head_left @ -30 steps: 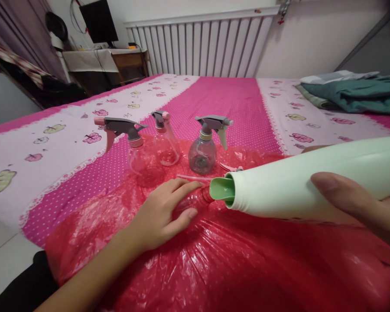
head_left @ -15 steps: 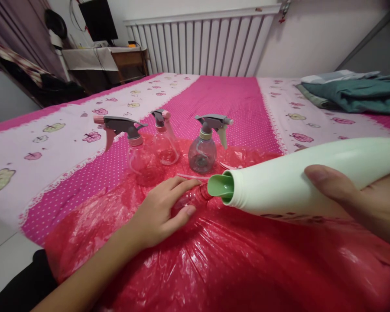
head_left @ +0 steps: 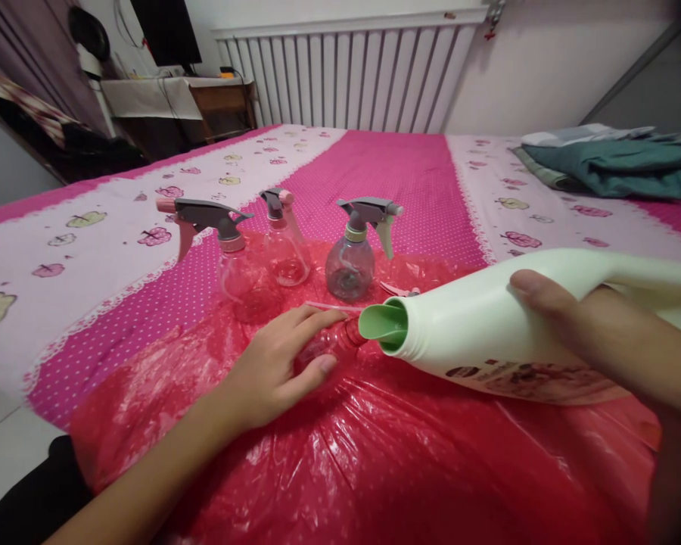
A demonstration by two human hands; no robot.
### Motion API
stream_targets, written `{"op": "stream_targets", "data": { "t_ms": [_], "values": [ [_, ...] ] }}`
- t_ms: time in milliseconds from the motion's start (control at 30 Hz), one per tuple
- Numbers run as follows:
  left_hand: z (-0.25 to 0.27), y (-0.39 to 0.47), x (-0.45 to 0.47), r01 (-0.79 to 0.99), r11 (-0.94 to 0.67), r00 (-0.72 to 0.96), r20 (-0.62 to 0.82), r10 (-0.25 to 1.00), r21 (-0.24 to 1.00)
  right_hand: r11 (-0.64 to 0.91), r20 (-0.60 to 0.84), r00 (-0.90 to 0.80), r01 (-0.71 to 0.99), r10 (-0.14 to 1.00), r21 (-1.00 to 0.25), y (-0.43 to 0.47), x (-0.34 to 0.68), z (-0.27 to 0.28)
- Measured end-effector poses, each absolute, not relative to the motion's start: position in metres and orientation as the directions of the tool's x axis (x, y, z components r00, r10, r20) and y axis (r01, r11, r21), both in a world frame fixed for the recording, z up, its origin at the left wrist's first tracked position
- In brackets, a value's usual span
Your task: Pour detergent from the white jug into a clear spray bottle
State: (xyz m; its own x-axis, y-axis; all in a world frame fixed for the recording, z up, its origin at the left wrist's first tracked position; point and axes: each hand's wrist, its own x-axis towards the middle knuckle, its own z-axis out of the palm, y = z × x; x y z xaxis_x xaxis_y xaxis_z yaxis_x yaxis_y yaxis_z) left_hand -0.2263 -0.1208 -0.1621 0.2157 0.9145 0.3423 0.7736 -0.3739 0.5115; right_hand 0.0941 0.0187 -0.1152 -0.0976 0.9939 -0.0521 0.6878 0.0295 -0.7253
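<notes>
My left hand is closed around a small clear bottle without a spray head, its neck pointing right. My right hand grips a large pale green detergent jug, tipped almost level. The jug's green spout meets or nearly meets the bottle's mouth; no falling liquid can be made out. Behind them stand a clear spray bottle with a pink trigger, a second pink one and a grey-tinted spray bottle. A loose spray head and its thin tube lie close by.
A red plastic sheet lies under the bottles on a pink patterned bedspread. Folded clothes rest at the far right. A radiator lines the wall, and a desk with a monitor stands at back left.
The jug's rear has swung toward me and its label now shows more. My right hand has shifted slightly left along it. My left hand keeps its hold on the small bottle.
</notes>
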Motion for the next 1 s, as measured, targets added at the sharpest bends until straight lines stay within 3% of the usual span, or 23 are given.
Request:
{"op": "stream_targets", "data": {
  "t_ms": [833,1000],
  "values": [
    [-0.165,-0.120,-0.225,0.737,-0.363,0.185,0.347,0.920,0.570,0.057,0.011,-0.067,0.739,0.998,-0.671,0.022,0.091,-0.124],
    [-0.165,-0.118,-0.225,0.738,-0.370,0.188,0.356,0.915,0.564,0.088,0.022,-0.091,0.837,0.996,-0.540,0.020,0.089,-0.118]
  ]
}}
